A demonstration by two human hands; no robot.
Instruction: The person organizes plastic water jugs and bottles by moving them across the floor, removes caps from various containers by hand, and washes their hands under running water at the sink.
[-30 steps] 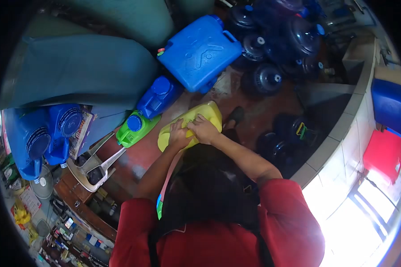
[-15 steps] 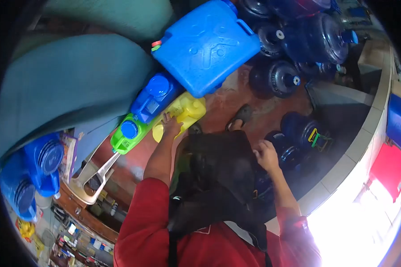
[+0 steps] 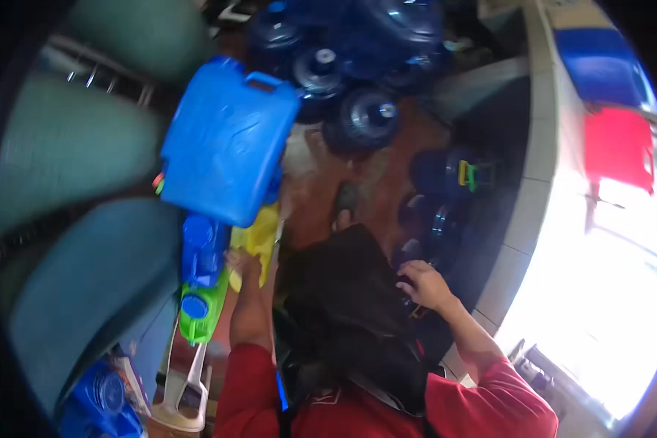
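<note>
My left hand [image 3: 244,264] is on the lower part of a yellow plastic jug [image 3: 257,233], its fingers curled over the handle area and slightly blurred. A blue jug [image 3: 203,244] and a green jug with a blue cap [image 3: 206,306] stand in line just left of it. Above them a large blue water container [image 3: 230,142] lies over the upper ends of the jugs. My right hand [image 3: 425,283] hangs in the air to the right of my black apron [image 3: 336,285], thumb and fingers bent and apart, with nothing visible in it.
Several dark blue round water bottles [image 3: 361,120] crowd the floor ahead, and more [image 3: 438,175] stand at the right by a tiled ledge [image 3: 515,233]. Green rounded tanks [image 3: 87,139] fill the left. A pale plastic stool [image 3: 171,416] stands at lower left. A red container [image 3: 619,150] rests on the right.
My view has turned, so the containers and bottles appear further left. My left hand stays on the yellow jug. My right hand remains raised beside the apron, its fingers now more spread.
</note>
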